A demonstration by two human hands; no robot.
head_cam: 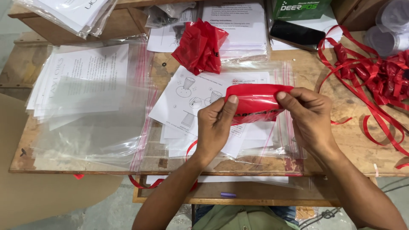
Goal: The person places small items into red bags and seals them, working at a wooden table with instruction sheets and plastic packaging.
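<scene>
Hands on glossy red plastic bag

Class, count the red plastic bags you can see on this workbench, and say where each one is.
2: one flat red plastic bag pinched between the left hand and right hand; one crumpled red plastic bag behind it. Others may be hidden.

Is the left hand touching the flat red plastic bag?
Touching. The head view shows the left hand pinching the red bag, thumb pressed on its left edge.

Red plastic bag between left hand and right hand.
</scene>
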